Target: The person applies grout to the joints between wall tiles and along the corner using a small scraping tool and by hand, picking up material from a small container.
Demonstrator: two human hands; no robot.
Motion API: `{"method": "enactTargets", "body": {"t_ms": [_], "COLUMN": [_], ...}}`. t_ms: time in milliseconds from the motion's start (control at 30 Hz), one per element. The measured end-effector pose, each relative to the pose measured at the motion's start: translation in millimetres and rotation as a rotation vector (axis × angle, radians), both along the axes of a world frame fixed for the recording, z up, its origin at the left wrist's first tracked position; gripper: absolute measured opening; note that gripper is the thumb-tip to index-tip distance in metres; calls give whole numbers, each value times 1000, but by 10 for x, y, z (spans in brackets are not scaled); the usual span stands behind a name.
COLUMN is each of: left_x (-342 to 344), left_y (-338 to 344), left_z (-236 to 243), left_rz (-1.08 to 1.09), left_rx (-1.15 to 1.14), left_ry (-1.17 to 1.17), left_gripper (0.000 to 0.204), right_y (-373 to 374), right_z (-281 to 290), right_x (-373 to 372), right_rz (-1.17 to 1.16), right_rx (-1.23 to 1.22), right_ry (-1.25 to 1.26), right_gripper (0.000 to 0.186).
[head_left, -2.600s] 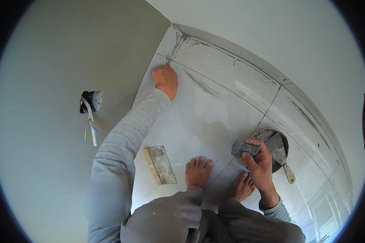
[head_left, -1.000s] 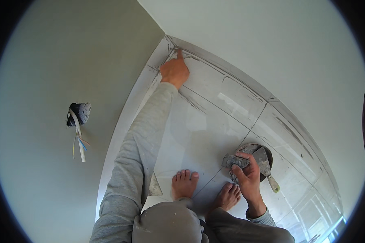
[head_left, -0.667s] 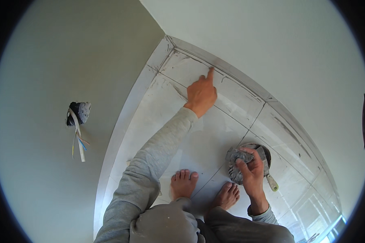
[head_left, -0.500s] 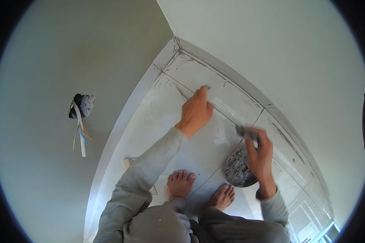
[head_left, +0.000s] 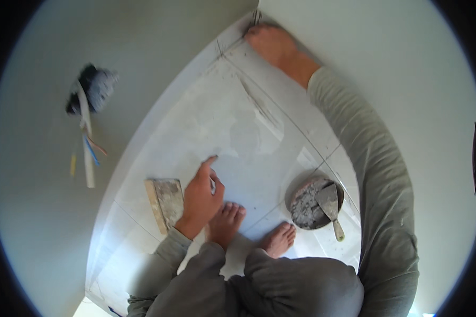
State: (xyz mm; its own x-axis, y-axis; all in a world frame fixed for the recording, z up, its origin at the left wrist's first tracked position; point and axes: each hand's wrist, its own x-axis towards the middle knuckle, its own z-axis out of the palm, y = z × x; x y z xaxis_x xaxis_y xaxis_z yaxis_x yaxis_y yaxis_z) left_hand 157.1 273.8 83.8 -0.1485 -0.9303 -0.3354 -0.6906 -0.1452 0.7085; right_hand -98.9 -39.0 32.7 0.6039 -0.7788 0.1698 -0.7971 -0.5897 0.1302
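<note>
My right hand reaches to the tiled corner at the top, its bent fingertips down at the dark-smeared joint; what they hold, if anything, is hidden. My left hand hangs over the middle of the pale tiled floor, index finger stretched out with a dark tip, the others loosely bent, holding nothing visible. Left of it lies a rectangular float with a pale edge, marked with grey residue. At the right a round pan holds lumpy grey paste, with a putty knife lying across it, its pale handle outside the rim.
Grey-green walls meet in a corner beyond the tiles. The left wall has a rough socket hole with loose cables and coloured wires hanging out. My bare feet and bent knees are at the lower middle, beside the pan.
My right hand has swung from above the pan up to the far corner. My left hand has drawn back from near the far edge toward my feet. The view has shifted.
</note>
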Motion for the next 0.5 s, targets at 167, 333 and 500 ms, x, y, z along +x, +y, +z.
{"method": "enactTargets", "body": {"t_ms": [167, 333, 500], "left_x": [37, 18, -20], "left_y": [-49, -174, -204], "left_z": [-28, 29, 11], "left_rz": [20, 44, 26], "left_rx": [-6, -13, -42], "left_ry": [46, 15, -7], "left_gripper": [53, 50, 51], "right_y": [140, 745, 1672], "right_z": [167, 343, 302], "right_x": [-189, -571, -1241], "right_rz": [40, 17, -35], "right_rx": [178, 317, 290], "right_ry": [266, 307, 175], "right_gripper": [20, 20, 16]}}
